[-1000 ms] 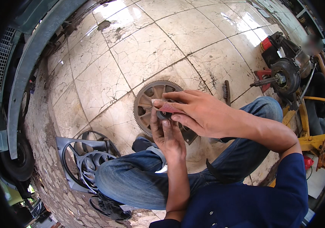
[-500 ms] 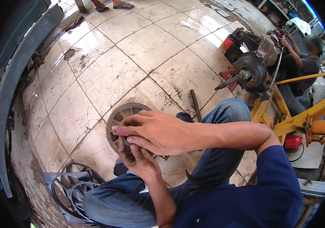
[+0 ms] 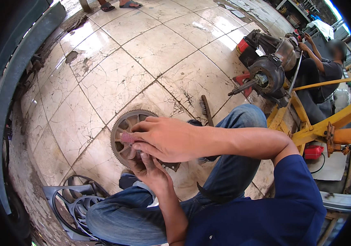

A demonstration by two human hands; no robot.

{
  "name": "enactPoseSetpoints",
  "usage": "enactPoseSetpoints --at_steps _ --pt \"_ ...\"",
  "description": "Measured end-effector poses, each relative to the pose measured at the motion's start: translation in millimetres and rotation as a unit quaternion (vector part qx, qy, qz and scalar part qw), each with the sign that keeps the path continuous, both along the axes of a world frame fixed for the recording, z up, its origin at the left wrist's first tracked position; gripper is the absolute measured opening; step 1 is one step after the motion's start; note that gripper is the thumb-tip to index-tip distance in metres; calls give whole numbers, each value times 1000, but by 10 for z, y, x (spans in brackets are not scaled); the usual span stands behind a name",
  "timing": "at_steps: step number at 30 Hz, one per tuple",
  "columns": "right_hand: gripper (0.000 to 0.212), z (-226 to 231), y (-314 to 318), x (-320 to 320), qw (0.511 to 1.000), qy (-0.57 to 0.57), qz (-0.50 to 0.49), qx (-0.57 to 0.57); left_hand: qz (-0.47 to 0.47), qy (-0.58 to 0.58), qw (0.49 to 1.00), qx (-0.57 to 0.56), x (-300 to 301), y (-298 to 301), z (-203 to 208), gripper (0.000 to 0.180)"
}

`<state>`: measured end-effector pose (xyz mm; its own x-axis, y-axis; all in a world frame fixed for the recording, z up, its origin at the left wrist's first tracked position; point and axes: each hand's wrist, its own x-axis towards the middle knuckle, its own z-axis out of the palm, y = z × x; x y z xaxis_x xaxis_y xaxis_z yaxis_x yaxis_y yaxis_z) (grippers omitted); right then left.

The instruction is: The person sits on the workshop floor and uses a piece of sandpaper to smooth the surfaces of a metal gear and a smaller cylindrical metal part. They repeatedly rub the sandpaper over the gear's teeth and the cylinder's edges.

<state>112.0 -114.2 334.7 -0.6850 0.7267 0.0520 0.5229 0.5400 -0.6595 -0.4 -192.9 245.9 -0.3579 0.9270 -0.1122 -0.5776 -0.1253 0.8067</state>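
My right hand (image 3: pixel 168 138) reaches across from the right, fingers and thumb closed on a reddish strip (image 3: pixel 128 137) that looks like sandpaper. Just below it, my left hand (image 3: pixel 148 166) comes up from the lower edge with dirty, curled fingertips. Whatever those fingers hold is mostly covered by my right hand. Both hands are over a toothed metal wheel (image 3: pixel 117 152), spoked and ring-shaped, on the tiled floor between my legs. How far above the wheel they are, I cannot tell.
A wire brush (image 3: pixel 207 110) lies beyond my right knee. A fan in a shroud (image 3: pixel 56 201) stands by my left knee. At right are a greasy engine assembly (image 3: pixel 267 78), a yellow metal frame (image 3: pixel 319 129), a red container (image 3: pixel 314 152) and a crouching person (image 3: pixel 327 69). Sandalled feet (image 3: pixel 130 4) show far off.
The whole view has shifted slightly. My right fingers have changed position a little, and more of the reddish strip shows over the wheel. My left hand stays close beneath.
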Motion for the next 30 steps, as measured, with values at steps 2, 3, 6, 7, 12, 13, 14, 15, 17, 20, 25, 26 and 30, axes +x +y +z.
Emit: enactPoseSetpoints --at_steps 2,3,6,7,12,13,14,15,17,20,25,26,30 --pt "43 45 -30 -13 1000 7 22 8 6 -6 1000 -8 6 24 56 43" --pt "44 61 -39 -17 999 11 33 11 18 -30 999 -11 -29 30 29 41" --pt "44 -65 70 40 998 36 43 12 12 -34 999 8 -99 27 -40 40" --pt "45 -84 125 54 1000 -6 25 -11 -12 -26 999 22 -138 12 -56 40" --pt "48 15 63 17 995 82 57 30 -4 -41 999 18 -131 37 63 38" --pt "49 -5 49 -5 994 65 65 51 -5 -41 999 16 -126 25 47 38" --pt "50 -30 42 -12 994 48 72 72 -5 -42 999 14 -123 16 29 38" --pt "50 -85 45 16 994 12 60 91 -13 -42 998 44 -126 14 10 40" --pt "50 -73 36 -27 994 37 55 89 -2 -62 997 42 -124 20 -48 41" --pt "49 -72 -25 -77 993 46 60 88 -9 -102 994 30 -99 11 39 50" --pt "48 -167 -41 -72 992 11 59 109 -19 -59 998 16 -85 15 -6 61" --pt "48 -157 -54 -83 992 13 65 110 -12 -67 998 13 -70 7 -5 61" --pt "48 -121 -19 -23 994 14 55 96 -22 -36 999 20 -102 37 -10 62"
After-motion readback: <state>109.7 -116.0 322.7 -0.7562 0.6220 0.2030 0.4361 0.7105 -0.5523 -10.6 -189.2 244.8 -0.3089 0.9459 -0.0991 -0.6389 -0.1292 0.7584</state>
